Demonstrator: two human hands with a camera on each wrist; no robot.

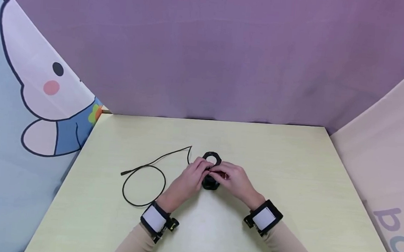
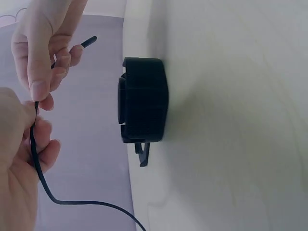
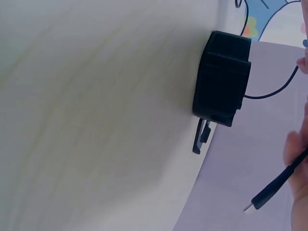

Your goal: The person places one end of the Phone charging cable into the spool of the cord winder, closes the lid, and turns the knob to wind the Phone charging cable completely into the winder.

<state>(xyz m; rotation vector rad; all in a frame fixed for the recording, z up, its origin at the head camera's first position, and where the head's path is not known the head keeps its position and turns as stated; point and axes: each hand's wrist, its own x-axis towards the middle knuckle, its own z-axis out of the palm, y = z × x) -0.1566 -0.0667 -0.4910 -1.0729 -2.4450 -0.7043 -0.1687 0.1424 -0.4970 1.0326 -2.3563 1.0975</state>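
Observation:
A thin black cable (image 1: 165, 180) runs between my two hands. My left hand (image 1: 187, 180) pinches it between thumb and fingers, and my right hand (image 1: 237, 180) pinches it close beside. In the right wrist view, a plug (image 3: 267, 193) with a metal tip sticks out past my right fingers. Below both hands, a thick black many-sided object (image 2: 147, 101) stands on the table, apart from the fingers in the left wrist view. A flat black ring (image 1: 205, 155) shows at its far side in the head view; its exact kind is unclear. My hands partly cover it from above.
To the left of my hands, the cable lies in a loose loop on the pale wooden table (image 1: 250, 240), its other end (image 1: 125, 173) pointing left. A purple cloth (image 1: 221, 64) hangs behind the table's far edge. Printed cloths (image 1: 44, 137) hang at the sides.

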